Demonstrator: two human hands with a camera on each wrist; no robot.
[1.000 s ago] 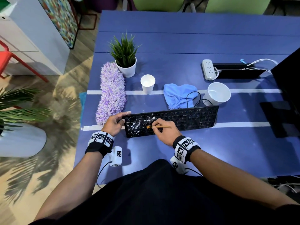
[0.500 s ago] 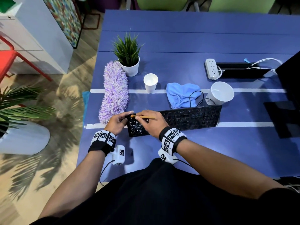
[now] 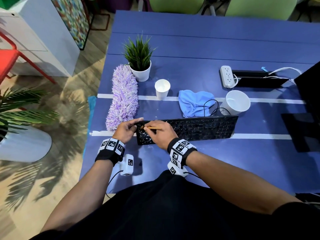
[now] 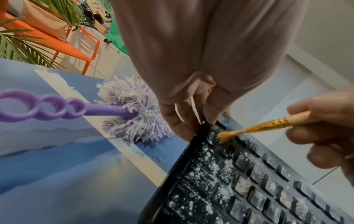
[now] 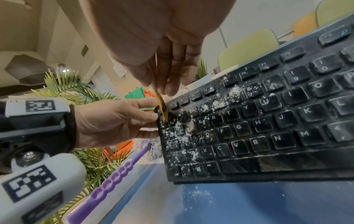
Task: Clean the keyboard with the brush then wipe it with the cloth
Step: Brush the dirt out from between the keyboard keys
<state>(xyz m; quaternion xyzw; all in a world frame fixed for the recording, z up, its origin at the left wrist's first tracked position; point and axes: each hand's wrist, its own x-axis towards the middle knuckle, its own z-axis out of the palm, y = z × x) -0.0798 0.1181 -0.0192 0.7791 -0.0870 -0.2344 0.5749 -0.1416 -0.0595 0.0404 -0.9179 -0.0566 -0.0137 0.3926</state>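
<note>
A black keyboard [image 3: 194, 129] lies on the blue table, its left end speckled with white powder [image 5: 180, 128]. My left hand [image 3: 129, 129] grips the keyboard's left edge [image 4: 199, 130], thumb on the far corner. My right hand [image 3: 156, 131] pinches a small brush with a wooden handle and gold ferrule [image 4: 268, 123]. Its bristles [image 4: 225, 136] touch the keys at the far left corner [image 5: 164, 112]. A crumpled light blue cloth [image 3: 194, 103] lies behind the keyboard, under its black cable.
A purple fluffy duster [image 3: 123, 97] lies left of the keyboard, its ringed handle [image 4: 44, 106] pointing toward me. Behind stand a potted plant [image 3: 139, 63], a paper cup [image 3: 161, 89] and a white bowl [image 3: 236, 102]. A power strip [image 3: 226, 76] and a dark monitor [image 3: 310, 94] are at the right.
My right hand carried the brush leftward from the middle-left keys to the far left corner, beside my left hand. The left hand kept its hold on the keyboard's edge.
</note>
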